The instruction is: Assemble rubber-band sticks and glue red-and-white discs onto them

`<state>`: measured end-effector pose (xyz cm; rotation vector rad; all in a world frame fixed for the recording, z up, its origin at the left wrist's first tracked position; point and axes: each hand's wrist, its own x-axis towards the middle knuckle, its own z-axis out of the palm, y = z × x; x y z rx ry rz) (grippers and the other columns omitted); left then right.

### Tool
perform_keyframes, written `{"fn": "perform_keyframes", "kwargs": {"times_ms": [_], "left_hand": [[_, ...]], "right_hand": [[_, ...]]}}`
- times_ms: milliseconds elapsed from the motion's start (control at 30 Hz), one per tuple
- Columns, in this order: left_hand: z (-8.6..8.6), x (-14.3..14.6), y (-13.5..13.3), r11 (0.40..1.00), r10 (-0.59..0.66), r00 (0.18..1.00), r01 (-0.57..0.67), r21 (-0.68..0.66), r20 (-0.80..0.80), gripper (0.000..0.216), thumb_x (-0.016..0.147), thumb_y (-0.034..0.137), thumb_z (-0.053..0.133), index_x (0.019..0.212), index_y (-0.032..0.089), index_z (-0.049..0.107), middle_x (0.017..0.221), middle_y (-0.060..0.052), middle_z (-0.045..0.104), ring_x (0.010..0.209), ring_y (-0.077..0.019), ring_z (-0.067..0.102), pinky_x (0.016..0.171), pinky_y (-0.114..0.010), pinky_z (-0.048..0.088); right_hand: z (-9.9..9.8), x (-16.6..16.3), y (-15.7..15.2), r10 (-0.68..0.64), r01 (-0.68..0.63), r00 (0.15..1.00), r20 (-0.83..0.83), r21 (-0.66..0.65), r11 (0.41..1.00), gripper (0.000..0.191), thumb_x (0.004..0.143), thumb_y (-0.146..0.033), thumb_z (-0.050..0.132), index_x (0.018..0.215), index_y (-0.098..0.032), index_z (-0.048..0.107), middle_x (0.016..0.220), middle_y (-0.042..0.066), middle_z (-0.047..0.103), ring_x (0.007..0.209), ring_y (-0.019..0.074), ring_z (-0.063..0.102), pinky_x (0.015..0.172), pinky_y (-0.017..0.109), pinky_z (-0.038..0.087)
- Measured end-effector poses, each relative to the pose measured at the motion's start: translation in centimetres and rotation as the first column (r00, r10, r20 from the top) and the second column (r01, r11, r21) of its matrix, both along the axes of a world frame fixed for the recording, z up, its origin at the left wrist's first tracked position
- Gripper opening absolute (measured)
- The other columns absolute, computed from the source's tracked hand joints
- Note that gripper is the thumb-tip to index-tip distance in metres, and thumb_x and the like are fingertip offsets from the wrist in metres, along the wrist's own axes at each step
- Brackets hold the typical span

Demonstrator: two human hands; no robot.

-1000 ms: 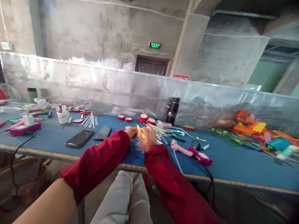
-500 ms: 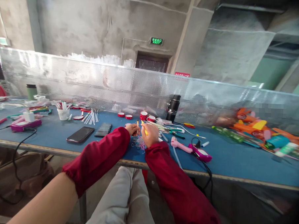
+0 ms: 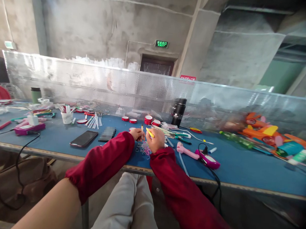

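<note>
My left hand [image 3: 138,134] is closed in a pinch on a short tan stick [image 3: 142,128] that points upward. Right beside it, my right hand [image 3: 157,140] wraps round a slim yellow pen-like tool [image 3: 150,133], whose tip leans up and left toward the stick. Tool and stick look slightly apart. Below both hands, a loose pile of small pastel rings or clips [image 3: 144,148] lies on the blue table [image 3: 244,165]; their exact kind is too small to make out.
A phone [image 3: 84,139] lies left, near a white cup of pens [image 3: 67,117] and white sticks [image 3: 94,120]. Red tape rolls [image 3: 148,119] and a black thermos [image 3: 179,112] stand behind. To the right are pliers [image 3: 183,139], a pink-purple glue gun [image 3: 189,151] and orange toy planes [image 3: 262,131].
The yellow tool in my right hand has swung from nearly upright to a left-leaning slant. The whole view has shifted slightly; my left hand still pinches the stick.
</note>
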<state>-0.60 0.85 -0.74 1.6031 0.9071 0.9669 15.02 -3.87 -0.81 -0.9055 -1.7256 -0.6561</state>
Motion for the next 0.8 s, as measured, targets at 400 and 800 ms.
{"fn": "perform_keyframes", "kwargs": {"times_ms": [400, 800], "left_hand": [[0.0, 0.0, 0.3, 1.0, -0.019, 0.999, 0.02, 0.012, -0.032, 0.018, 0.09, 0.025, 0.053, 0.076, 0.014, 0.055, 0.064, 0.001, 0.065, 0.043, -0.0061, 0.054, 0.04, -0.018, 0.031], [0.1, -0.2, 0.0, 0.998, -0.018, 0.998, 0.021, 0.053, -0.058, 0.022, 0.084, 0.035, 0.061, 0.079, 0.014, 0.058, 0.075, -0.001, 0.067, 0.047, -0.0067, 0.057, 0.042, -0.018, 0.033]], "right_hand": [[0.5, 0.1, -1.1, 0.022, -0.021, 1.0, 0.013, -0.042, 0.999, 0.015, 0.092, -0.02, 0.05, 0.092, -0.017, 0.064, 0.085, 0.007, 0.071, 0.081, 0.0182, 0.062, 0.078, 0.031, 0.04], [0.0, 0.2, -0.2, 0.047, -0.05, 0.995, -0.09, -0.035, 0.998, 0.018, 0.092, -0.025, 0.051, 0.1, -0.021, 0.066, 0.09, 0.007, 0.073, 0.083, 0.0215, 0.066, 0.079, 0.034, 0.047]]}}
